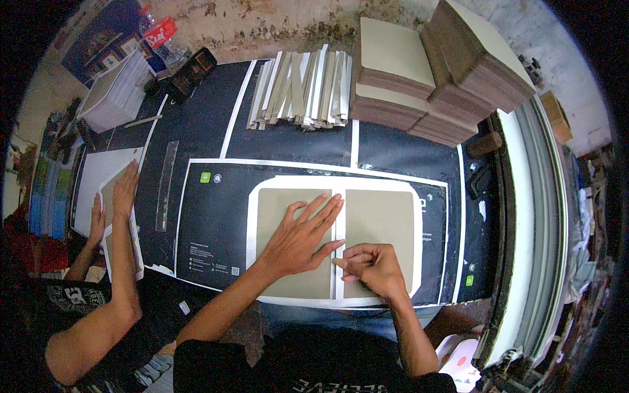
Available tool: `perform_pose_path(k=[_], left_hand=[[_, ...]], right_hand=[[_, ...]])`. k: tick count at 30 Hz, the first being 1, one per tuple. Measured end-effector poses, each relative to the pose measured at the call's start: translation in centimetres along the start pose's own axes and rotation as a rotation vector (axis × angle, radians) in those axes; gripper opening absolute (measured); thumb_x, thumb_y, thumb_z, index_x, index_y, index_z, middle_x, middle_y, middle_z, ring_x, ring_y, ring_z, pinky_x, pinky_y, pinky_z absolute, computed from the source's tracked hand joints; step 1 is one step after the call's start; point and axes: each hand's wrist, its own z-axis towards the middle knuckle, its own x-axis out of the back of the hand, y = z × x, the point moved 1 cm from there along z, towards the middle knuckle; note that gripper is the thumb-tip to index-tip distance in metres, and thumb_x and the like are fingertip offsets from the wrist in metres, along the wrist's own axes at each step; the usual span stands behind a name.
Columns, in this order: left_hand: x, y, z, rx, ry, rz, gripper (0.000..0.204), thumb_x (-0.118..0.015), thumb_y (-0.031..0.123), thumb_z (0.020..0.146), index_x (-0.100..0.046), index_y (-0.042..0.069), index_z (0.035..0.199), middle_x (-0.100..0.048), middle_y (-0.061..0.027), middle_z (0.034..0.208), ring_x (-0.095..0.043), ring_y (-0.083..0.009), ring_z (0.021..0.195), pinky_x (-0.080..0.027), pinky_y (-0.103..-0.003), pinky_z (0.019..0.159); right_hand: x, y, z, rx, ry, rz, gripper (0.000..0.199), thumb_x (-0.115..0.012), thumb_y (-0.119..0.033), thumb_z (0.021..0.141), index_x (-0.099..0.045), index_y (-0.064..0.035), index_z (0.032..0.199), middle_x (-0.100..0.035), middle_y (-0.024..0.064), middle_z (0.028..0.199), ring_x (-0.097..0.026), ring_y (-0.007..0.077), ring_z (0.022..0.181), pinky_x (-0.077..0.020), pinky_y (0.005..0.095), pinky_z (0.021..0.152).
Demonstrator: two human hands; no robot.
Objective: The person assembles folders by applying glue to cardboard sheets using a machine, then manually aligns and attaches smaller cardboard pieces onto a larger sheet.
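Note:
Two grey-beige boards lie side by side on a white sheet with cut corners [252, 229], a narrow white gap between them. My left hand [298, 236] is spread flat over the left board [288, 281], its fingertips reaching the gap. Over the right board [383, 219], close to the gap, my right hand [373, 268] is closed in a pinch. Its fingertips hide what they hold, if anything. The thumb of my left hand points toward the pinching fingers, a little apart from them.
A black printed sheet [213, 226] covers the table under the work. Behind it lie a pile of narrow strips [301, 92] and tall stacks of cut boards [393, 59]. On the left, a co-worker's hands [124, 190] press a board on white paper. A long metal-edged machine [537, 229] borders the right.

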Motion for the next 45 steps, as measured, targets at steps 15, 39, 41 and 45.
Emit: perform_pose_path(k=[15, 39, 41, 45], left_hand=[[-0.2, -0.1, 0.0, 0.001, 0.008, -0.034, 0.083, -0.061, 0.051, 0.096, -0.031, 0.004, 0.158, -0.035, -0.0118, 0.164, -0.035, -0.0305, 0.148, -0.028, -0.051, 0.114], [-0.8, 0.2, 0.8, -0.009, 0.003, -0.053, 0.088, -0.068, 0.047, 0.091, -0.032, 0.002, 0.157, -0.039, -0.0149, 0.161, -0.033, -0.0322, 0.149, -0.027, -0.054, 0.115], [-0.5, -0.4, -0.1, 0.036, -0.009, -0.020, 0.088, -0.071, 0.044, 0.089, -0.034, 0.002, 0.157, -0.039, -0.0154, 0.161, -0.036, -0.0342, 0.147, -0.026, -0.055, 0.114], [-0.5, -0.5, -0.5, 0.046, -0.035, 0.011, 0.089, -0.069, 0.047, 0.090, -0.031, 0.005, 0.159, -0.033, -0.0127, 0.165, -0.032, -0.0345, 0.150, -0.025, -0.055, 0.116]], right_hand=[[0.4, -0.1, -2.7, 0.222, 0.109, -0.513, 0.033, -0.094, -0.021, 0.070, -0.073, 0.0002, 0.086, -0.070, 0.0089, 0.071, -0.067, 0.0160, 0.063, -0.0544, 0.0319, 0.061], [1.1, 1.1, -2.3, 0.237, 0.094, -0.739, 0.044, -0.094, -0.038, 0.064, -0.065, -0.0082, 0.078, -0.069, 0.0112, 0.073, -0.071, 0.0332, 0.073, -0.0553, 0.0457, 0.067], [0.0, 0.0, -1.9, 0.320, 0.082, -0.895, 0.038, -0.094, -0.029, 0.067, -0.064, -0.0086, 0.079, -0.069, 0.0072, 0.072, -0.068, 0.0246, 0.066, -0.0538, 0.0390, 0.063], [-0.3, -0.6, -2.3, 0.313, 0.072, -0.849, 0.041, -0.094, -0.029, 0.066, -0.065, -0.0081, 0.085, -0.070, 0.0099, 0.077, -0.070, 0.0306, 0.071, -0.0549, 0.0411, 0.066]])
